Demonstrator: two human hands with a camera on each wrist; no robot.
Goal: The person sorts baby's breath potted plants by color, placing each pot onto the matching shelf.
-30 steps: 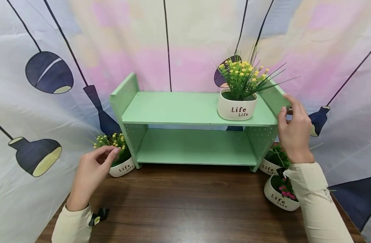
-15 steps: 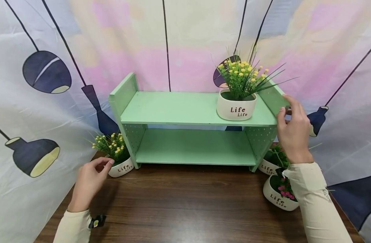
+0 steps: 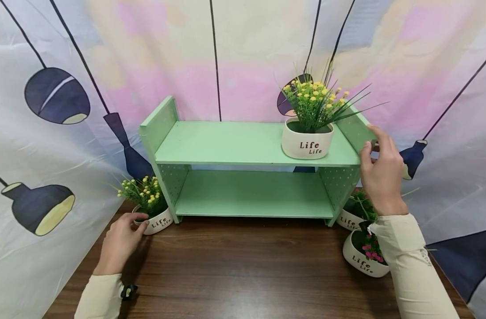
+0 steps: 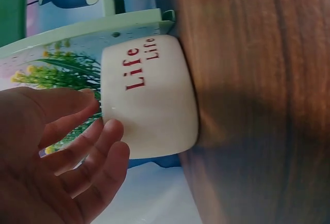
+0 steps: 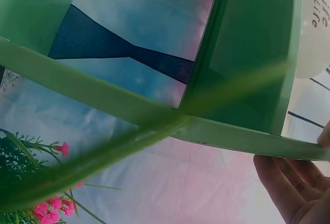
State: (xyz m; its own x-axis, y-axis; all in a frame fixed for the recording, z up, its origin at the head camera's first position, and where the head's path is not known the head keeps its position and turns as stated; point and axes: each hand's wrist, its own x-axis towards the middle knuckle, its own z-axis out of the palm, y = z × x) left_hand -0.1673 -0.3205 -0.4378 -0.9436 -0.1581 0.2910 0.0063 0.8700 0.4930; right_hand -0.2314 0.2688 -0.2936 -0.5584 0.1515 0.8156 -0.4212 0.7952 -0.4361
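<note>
My left hand (image 3: 119,243) is at the near left rim of a white flowerpot (image 3: 160,223) with yellow flowers, standing on the table left of the shelf. In the left wrist view its loosely bent fingers (image 4: 105,154) overlap the white pot; whether they touch it I cannot tell. My right hand (image 3: 382,177) grips the right side panel of the green two-tier shelf (image 3: 227,141), thumb on the inner side and fingers outside. On the upper board, near the right end, another white flowerpot (image 3: 306,144) with yellow flowers stands upright.
Right of the shelf, a white flowerpot (image 3: 348,220) stands behind a second pot (image 3: 362,257) with pink flowers, close to my right forearm. The brown wooden table (image 3: 243,266) extends in front. A lamp-patterned cloth (image 3: 235,57) hangs behind.
My left hand has come down from in front of the yellow flowers to the left pot's rim. The right hand keeps its hold on the shelf panel. The view has shifted slightly.
</note>
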